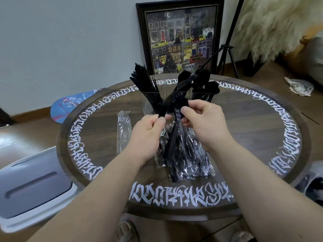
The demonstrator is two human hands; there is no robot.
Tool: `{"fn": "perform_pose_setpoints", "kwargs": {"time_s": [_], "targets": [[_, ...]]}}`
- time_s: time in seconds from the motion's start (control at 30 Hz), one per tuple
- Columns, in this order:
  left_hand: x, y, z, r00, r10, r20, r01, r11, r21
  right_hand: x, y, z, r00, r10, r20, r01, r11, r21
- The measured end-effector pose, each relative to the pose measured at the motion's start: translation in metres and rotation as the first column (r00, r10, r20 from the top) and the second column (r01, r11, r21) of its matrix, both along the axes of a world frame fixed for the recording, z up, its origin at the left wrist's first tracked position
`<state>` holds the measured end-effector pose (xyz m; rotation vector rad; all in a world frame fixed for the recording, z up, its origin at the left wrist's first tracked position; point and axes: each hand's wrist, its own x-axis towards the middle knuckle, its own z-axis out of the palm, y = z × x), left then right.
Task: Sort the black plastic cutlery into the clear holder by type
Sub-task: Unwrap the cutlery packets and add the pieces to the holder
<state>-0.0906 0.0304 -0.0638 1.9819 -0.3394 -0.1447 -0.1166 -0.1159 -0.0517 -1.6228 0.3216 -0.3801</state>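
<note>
Hands: two, both over the middle of the table. The left hand [148,135] pinches the upper end of a black plastic piece [172,142] between thumb and curled fingers; the right hand [204,123] pinches at the same spot from the other side. Motion blur hides whether it is fork, knife or spoon.
Wrapped cutlery: a heap of black cutlery in crinkled clear wrap [187,161] lies under the hands; I cannot count it.
Empty wrapper: one clear wrapper [123,130] lies flat to the left of the heap.
Holder: one clear holder [176,100] stands beyond the hands, with three compartments side by side. The left holds knives [145,81], the middle forks [185,79], the right what look like spoons [208,86]; too many to count.
Table: one round dark wooden table [262,130] ringed with white lettering.
Room: one framed street painting [180,35] leans on the pale wall, a black tripod [227,55] beside it, a grey and white bin lid [31,187] at lower left.
</note>
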Motion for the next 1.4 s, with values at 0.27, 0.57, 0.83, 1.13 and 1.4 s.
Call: {"fn": "perform_pose_setpoints", "kwargs": {"time_s": [0.27, 0.57, 0.83, 1.13, 1.4], "targets": [[0.049, 0.020, 0.050, 0.916, 0.353, 0.190, -0.324, 0.931, -0.168, -0.002, -0.012, 0.016, 0.972, -0.206, 0.111, 0.204, 0.978, 0.034], [0.106, 0.011, 0.064, 0.884, 0.286, 0.371, -0.353, 0.927, 0.126, -0.002, -0.015, 0.016, 0.964, -0.234, 0.126, 0.225, 0.971, 0.086], [0.113, 0.006, 0.036, 0.885, 0.217, 0.412, -0.375, 0.858, 0.352, 0.007, -0.014, 0.013, 0.971, -0.199, 0.130, 0.198, 0.980, 0.013], [0.071, -0.026, 0.043, 0.877, -0.118, 0.466, 0.023, 0.979, 0.204, 0.017, -0.017, 0.007, 0.981, -0.150, 0.122, 0.154, 0.988, -0.023], [0.061, -0.048, 0.042, 0.930, -0.232, 0.285, 0.222, 0.973, 0.068, 0.017, -0.025, 0.007, 0.982, -0.141, 0.125, 0.147, 0.988, -0.037]]}}
